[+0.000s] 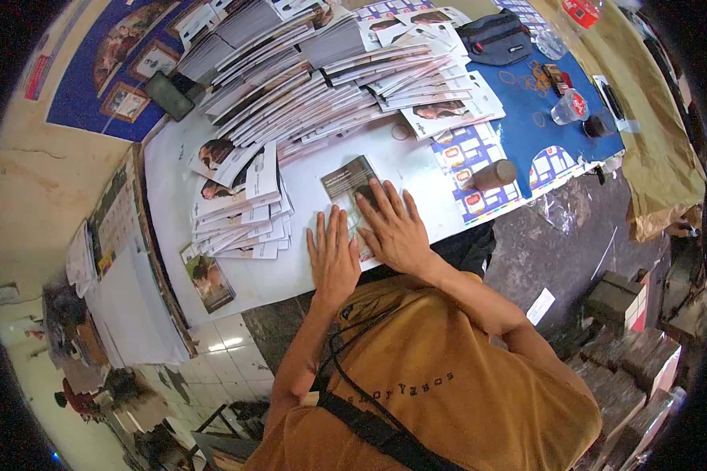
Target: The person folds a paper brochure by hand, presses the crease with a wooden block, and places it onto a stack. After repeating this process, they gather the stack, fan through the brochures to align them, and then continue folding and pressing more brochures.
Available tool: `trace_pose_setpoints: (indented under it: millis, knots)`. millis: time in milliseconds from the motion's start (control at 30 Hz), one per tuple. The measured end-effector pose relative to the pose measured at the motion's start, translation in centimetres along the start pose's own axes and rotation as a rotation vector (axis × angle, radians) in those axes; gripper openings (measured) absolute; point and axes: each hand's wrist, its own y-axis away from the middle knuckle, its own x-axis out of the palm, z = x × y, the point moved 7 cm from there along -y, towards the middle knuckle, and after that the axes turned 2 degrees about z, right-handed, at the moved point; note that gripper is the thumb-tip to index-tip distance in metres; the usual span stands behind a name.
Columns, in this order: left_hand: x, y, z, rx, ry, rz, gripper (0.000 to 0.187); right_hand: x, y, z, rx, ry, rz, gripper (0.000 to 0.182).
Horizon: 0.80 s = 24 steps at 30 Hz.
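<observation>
A printed leaflet (347,181) with a dark top lies on the white tabletop in front of me. My right hand (397,228) rests flat on its right side, fingers stretched out, covering part of the print. At the leaflet's lower left edge is my left hand (335,255), also flat with the fingers straight. Neither hand grips anything. To the left sits a fanned pile of folded booklets (239,206) with a portrait on the covers. Another small leaflet (207,279) lies by the table's left front edge.
Tall stacks of booklets (306,94) fill the back of the table (306,284). A phone (170,96) leans at the back left. On the right are a brown cylinder (495,175), a plastic cup (569,107), rubber bands (536,77) and a waist bag (495,38). Wrapped bundles (617,369) stand on the floor.
</observation>
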Motion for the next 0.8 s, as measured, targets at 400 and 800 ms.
trace_pose_setpoints:
  millis: [400,800]
  knots:
    - [0.4,0.0,0.2,-0.006,0.002,0.015,0.06,-12.2,6.2,-11.3,0.359,-0.275,-0.842,0.079]
    - [0.0,0.0,0.3,-0.006,-0.001,0.027,0.059,-6.2,-1.6,-3.5,-0.354,-0.101,0.097,0.051]
